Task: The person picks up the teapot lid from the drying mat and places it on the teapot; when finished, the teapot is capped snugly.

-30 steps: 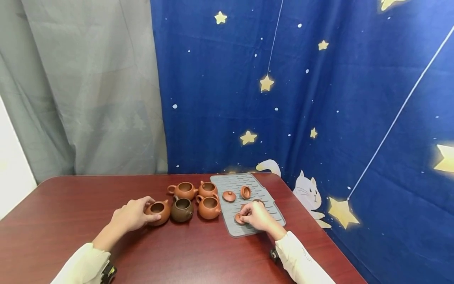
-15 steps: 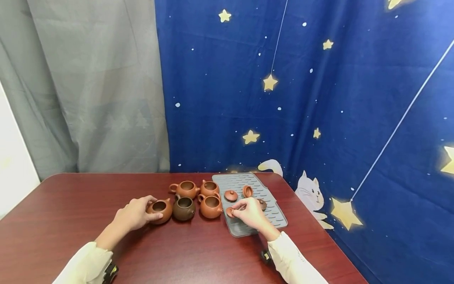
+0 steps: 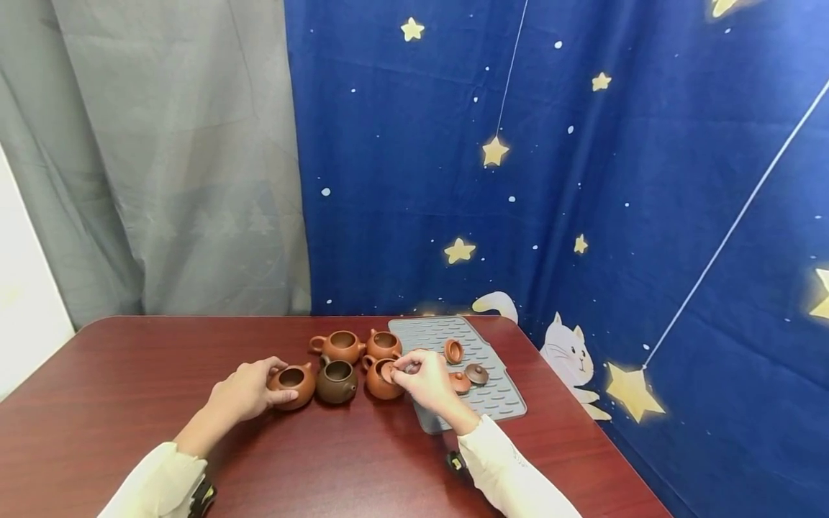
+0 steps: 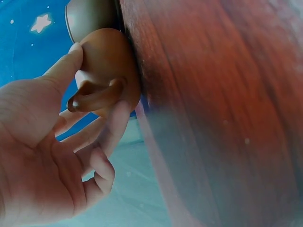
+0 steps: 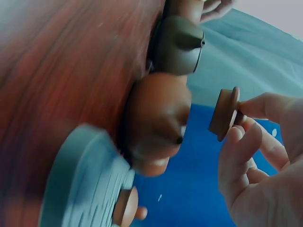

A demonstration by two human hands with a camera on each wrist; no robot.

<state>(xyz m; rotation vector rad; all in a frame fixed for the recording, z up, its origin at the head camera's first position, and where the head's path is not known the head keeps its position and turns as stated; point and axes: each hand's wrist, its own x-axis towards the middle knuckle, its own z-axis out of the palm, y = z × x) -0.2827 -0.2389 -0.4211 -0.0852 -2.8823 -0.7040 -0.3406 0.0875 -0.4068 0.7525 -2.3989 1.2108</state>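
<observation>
My left hand grips the leftmost brown teapot, which stands lidless on the table, thumb at its rim and fingers along its side near the handle. A small reddish-brown teapot lid is pinched by its knob between the thumb and fingers of my right hand. In the right wrist view that lid is held apart from the orange-brown teapot; in the head view it overlaps this pot's opening. Between the two front brown pots stands a dark olive teapot, also lidless.
Two more open brown teapots, one on the left and one on the right, stand behind the front row. On the grey ridged mat lie an upturned lid, a reddish lid and a dark lid. Curtains hang behind the table.
My right hand has carried the lid from the mat leftward to the orange-brown teapot at the front right. My left hand keeps its grip on the leftmost pot. The view has shifted slightly.
</observation>
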